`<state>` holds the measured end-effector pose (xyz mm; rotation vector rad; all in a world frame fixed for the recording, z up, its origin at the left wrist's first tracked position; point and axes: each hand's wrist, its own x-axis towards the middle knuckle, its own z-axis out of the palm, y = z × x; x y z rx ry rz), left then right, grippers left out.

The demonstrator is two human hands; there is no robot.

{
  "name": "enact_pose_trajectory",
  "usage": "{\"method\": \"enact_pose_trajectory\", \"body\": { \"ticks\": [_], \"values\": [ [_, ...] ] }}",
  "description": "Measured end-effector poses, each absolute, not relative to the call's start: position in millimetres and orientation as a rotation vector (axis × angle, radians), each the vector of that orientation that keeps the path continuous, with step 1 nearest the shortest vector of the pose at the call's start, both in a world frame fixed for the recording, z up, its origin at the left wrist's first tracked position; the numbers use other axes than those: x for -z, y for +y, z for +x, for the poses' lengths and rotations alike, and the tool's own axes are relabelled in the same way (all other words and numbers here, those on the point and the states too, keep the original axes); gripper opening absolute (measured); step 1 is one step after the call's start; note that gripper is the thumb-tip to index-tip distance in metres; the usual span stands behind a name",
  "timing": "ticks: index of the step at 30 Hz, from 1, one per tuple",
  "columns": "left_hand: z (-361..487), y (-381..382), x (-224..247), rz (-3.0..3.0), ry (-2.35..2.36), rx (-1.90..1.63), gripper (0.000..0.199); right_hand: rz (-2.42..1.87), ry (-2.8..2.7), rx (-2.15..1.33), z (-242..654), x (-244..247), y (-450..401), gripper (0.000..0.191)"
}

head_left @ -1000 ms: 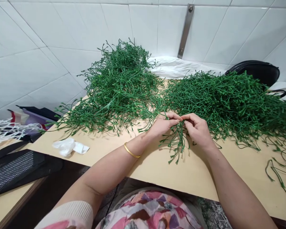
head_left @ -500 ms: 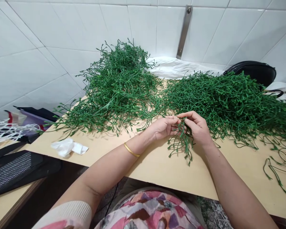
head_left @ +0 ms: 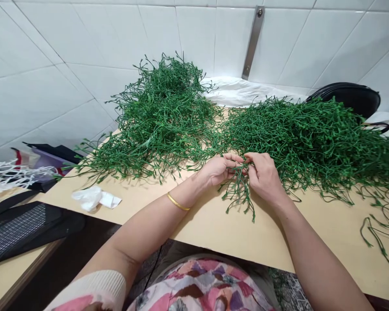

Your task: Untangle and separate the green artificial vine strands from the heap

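Over the front of the table, my left hand (head_left: 221,170) holds a small bunch of green artificial stems (head_left: 240,194), whose knobbed tips hang down below the fingers. Thumb and fingers of my right hand (head_left: 265,177) pinch at the top of the same bunch, close against the left fingertips. The exact spot where the fingers meet is partly hidden. Behind the hands lie two tangled heaps of similar stems, a taller left heap (head_left: 168,108) and a wide right heap (head_left: 304,138).
Crumpled white tissue (head_left: 96,198) lies near the table's (head_left: 201,224) left front edge. A few loose stems (head_left: 376,237) are at the right. A black bag (head_left: 346,98) and white cloth (head_left: 246,91) sit against the tiled wall. White strands (head_left: 13,177) are at far left.
My right hand has shifted slightly left and its fingers have drawn in at the bunch's top. The hanging stems have swung a little to the left.
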<state>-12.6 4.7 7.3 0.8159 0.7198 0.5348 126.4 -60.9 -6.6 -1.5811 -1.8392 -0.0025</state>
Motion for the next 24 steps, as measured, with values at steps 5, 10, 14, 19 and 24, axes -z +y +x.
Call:
{"method": "enact_pose_trajectory", "body": {
  "ticks": [5,10,14,19,24],
  "values": [
    [-17,10,-10,0.753,0.656,-0.427,0.008,-1.499,-1.619,-0.513,125,0,-67,0.021],
    [-20,14,-9,0.772,0.607,-0.364,0.011,-1.408,-1.567,-0.608,127,-1,-65,0.022],
    [-22,16,-7,0.719,0.589,-0.354,0.015,-1.484,-1.551,-0.463,127,-2,-66,0.025],
    [-23,13,-9,0.809,0.438,-0.423,0.022,-1.398,-1.408,-0.571,130,-3,-66,0.022],
    [-26,10,-12,0.986,0.335,-0.420,0.046,-1.232,-1.238,-0.910,137,-3,-64,0.027]
  ]
}}
